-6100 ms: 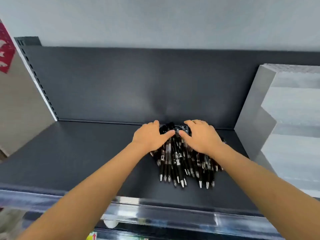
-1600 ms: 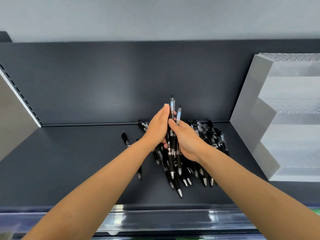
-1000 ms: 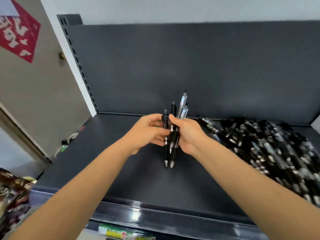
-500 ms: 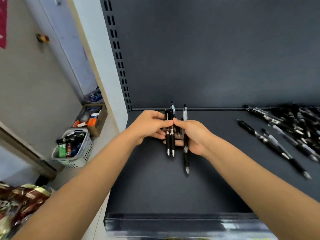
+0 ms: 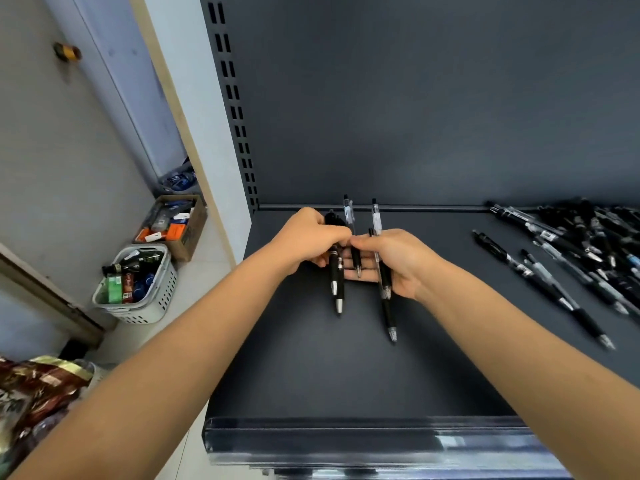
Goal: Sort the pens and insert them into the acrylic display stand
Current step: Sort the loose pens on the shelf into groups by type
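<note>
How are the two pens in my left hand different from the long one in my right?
The left hand grips two pens with opaque black tops; the right hand holds a long pen with a clear top. The two pens sit side by side, tips ending higher in view; the long pen's tip reaches nearer the front edge of the shelf. All share black grips and silvery tips pointing toward you.

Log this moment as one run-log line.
stage: sorting | left hand: grips black pens | right hand: holds clear-barrel pens | pen pile: loose on shelf | display stand: not in view
</note>
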A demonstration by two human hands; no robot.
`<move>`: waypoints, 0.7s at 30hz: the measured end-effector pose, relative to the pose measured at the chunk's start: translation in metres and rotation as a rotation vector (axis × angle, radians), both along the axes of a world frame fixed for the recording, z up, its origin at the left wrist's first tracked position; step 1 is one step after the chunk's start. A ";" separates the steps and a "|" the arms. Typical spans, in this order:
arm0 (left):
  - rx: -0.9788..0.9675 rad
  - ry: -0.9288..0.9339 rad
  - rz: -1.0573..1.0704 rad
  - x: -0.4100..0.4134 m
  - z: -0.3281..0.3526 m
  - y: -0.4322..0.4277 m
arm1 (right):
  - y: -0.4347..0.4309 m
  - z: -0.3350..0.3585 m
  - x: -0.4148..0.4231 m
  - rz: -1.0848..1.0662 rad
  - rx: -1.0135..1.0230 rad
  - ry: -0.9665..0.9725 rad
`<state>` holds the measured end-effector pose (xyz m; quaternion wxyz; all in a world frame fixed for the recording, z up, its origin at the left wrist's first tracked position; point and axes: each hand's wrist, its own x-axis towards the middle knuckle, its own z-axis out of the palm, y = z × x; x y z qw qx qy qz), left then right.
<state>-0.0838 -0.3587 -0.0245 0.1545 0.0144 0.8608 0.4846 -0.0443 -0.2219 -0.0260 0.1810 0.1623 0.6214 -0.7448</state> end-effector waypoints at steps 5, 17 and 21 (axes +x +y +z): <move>-0.318 0.118 -0.006 0.001 0.002 -0.005 | 0.020 0.000 -0.002 -0.043 -0.002 0.002; -0.708 0.317 -0.058 0.001 -0.008 -0.006 | 0.038 -0.001 0.000 0.006 -0.103 -0.042; -0.757 0.417 -0.060 0.008 -0.010 -0.005 | 0.039 0.000 -0.002 -0.026 -0.129 -0.032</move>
